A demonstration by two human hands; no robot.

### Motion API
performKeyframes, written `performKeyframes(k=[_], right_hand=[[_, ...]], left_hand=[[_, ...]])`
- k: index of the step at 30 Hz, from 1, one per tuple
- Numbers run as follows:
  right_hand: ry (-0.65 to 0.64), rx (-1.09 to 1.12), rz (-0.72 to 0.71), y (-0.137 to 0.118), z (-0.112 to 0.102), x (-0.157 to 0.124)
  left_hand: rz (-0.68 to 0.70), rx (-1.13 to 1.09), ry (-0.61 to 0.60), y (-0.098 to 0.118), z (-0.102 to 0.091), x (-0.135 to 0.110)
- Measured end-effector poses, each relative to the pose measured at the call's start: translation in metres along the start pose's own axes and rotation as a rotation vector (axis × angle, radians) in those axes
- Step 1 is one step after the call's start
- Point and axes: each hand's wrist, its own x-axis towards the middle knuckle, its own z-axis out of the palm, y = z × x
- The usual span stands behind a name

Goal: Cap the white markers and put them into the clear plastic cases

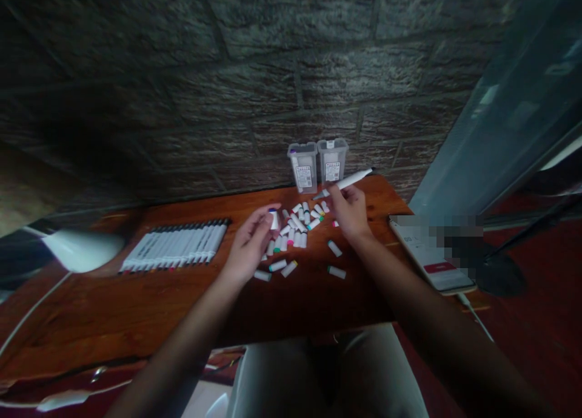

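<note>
My left hand (249, 243) pinches a white marker cap (273, 219) with a blue-purple end, just above the wooden table (136, 309). My right hand (348, 210) grips a white marker (348, 182) that points up and to the right. Between and under both hands lies a scatter of several loose white caps (297, 224) with coloured ends. A row of several capped markers (175, 246) lies side by side on the left part of the table.
Two clear plastic boxes (317, 163) stand at the table's back edge against a dark stone wall. A phone (431, 254) lies at the right edge. A white lamp head (84, 249) sits at the left. My knees (318, 375) show below the front edge.
</note>
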Motion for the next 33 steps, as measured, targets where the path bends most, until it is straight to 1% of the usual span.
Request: performKeyframes(k=[2,5,8,12,16,18,21,24,27,31,33], right_hand=[[-0.006,-0.002,0.008,-0.003,0.000,-0.003],[-0.050,-0.029,-0.023,-0.012,0.001,-0.010],[-0.133,-0.033,-0.078,-0.021,0.005,-0.021],[-0.251,-0.004,-0.143,-0.024,0.013,-0.038],[-0.365,-0.087,-0.270,-0.019,0.016,-0.049],[-0.400,-0.114,-0.323,-0.017,0.016,-0.051],[-0.415,-0.123,-0.343,-0.016,0.016,-0.053],[-0.425,-0.125,-0.372,-0.019,0.016,-0.055],[-0.447,-0.138,-0.431,-0.025,0.018,-0.059],[-0.495,-0.167,-0.495,-0.030,0.020,-0.067],[-0.509,-0.167,-0.495,-0.030,0.020,-0.070]], left_hand=[[-0.049,-0.164,0.019,0.001,-0.002,0.005],[-0.127,-0.305,0.065,0.003,-0.004,0.008],[-0.155,-0.355,0.087,0.006,-0.005,0.007],[-0.190,-0.390,0.058,0.008,-0.004,0.006],[-0.179,-0.363,0.022,0.008,-0.004,0.006],[-0.161,-0.366,0.010,0.008,-0.005,0.007],[-0.142,-0.348,-0.005,0.009,-0.007,0.007],[-0.112,-0.274,-0.017,0.009,-0.007,0.007],[-0.083,-0.195,-0.030,0.006,-0.004,0.005],[-0.090,-0.085,0.017,0.000,-0.003,0.005],[-0.052,-0.031,0.054,-0.003,-0.005,0.005]])
